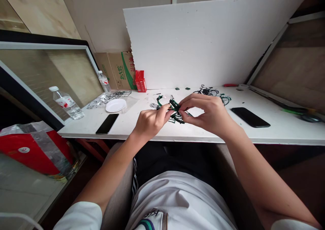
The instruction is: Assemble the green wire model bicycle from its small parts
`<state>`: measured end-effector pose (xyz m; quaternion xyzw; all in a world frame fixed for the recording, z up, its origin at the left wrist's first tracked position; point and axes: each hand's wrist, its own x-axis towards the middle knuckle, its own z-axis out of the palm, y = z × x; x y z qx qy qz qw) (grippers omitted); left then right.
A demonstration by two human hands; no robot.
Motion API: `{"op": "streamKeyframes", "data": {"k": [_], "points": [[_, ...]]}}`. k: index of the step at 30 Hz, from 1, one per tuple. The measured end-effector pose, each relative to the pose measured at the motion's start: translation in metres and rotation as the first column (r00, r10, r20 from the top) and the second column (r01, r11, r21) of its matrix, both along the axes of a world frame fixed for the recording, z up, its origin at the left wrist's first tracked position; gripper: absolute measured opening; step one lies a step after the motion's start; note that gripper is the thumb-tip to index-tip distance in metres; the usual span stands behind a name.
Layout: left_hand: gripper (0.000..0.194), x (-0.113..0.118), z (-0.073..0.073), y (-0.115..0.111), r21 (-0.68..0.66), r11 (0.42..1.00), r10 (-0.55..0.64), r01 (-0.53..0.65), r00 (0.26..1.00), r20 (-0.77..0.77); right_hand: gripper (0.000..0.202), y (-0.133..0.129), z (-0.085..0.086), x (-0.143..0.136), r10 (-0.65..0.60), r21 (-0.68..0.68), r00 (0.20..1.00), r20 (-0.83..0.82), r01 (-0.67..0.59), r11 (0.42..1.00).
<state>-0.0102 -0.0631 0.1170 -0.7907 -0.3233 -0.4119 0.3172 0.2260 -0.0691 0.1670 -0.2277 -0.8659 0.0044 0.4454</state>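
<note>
Over the table's front middle, my left hand (153, 121) and my right hand (208, 112) pinch a partly built dark green model bicycle (174, 104) between thumbs and forefingers. Curved green pieces like mudguards stick out beyond the fingertips, one up at the left and another down below. What the fingertips press on is mostly hidden. More small green parts lie on the table just behind and under the hands, some hard to make out. Behind my right hand stand a black model bicycle (207, 89) and a green wheeled model (225, 99).
Left on the white table (122, 130) are a phone (107, 124), a white plate (116, 105), dark part frames (119, 94) and water bottles (66, 103). A red box (140, 81) stands by a carton (115, 69). Another phone (250, 117) lies at right, before a white board (208, 40).
</note>
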Motion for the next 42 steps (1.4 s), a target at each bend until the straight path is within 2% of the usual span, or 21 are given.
{"op": "streamKeyframes", "data": {"k": [3,11,16,23,28,36,39,42], "points": [[0.022,0.0,-0.001,0.001,0.028,1.0,-0.008,0.008,1.0,-0.001,0.008,-0.004,0.002,-0.002,-0.026,0.0,1.0,-0.018,0.026,1.0],[0.023,0.001,-0.001,0.0,0.002,1.0,-0.018,0.018,1.0,0.005,0.007,-0.01,0.001,-0.007,-0.08,-0.055,0.994,-0.069,0.077,0.996],[0.025,0.003,-0.002,0.001,-0.054,0.998,-0.011,0.012,1.0,0.014,0.007,-0.013,-0.001,-0.01,-0.13,-0.057,0.988,-0.081,0.126,0.99],[0.023,0.002,-0.001,0.003,0.019,1.0,0.002,-0.001,0.999,-0.036,0.006,-0.003,-0.011,-0.009,-0.143,-0.02,0.988,-0.058,0.142,0.99],[0.027,0.0,-0.001,0.006,-0.046,0.998,0.034,-0.035,0.999,-0.034,0.004,0.006,-0.018,-0.012,-0.138,-0.005,0.988,-0.073,0.138,0.99],[0.029,0.0,-0.003,0.01,-0.052,0.997,0.051,-0.054,0.998,-0.041,0.007,0.007,-0.022,-0.013,-0.142,0.028,0.986,-0.089,0.145,0.989],[0.028,-0.001,-0.002,0.009,-0.037,0.998,0.054,-0.056,0.997,-0.057,0.011,0.006,-0.019,-0.009,-0.119,0.026,0.992,-0.042,0.12,0.992],[0.026,-0.002,-0.001,0.009,-0.008,0.998,0.054,-0.055,0.994,-0.096,0.019,0.005,-0.014,-0.002,-0.072,0.036,0.994,0.085,0.069,0.997]]}}
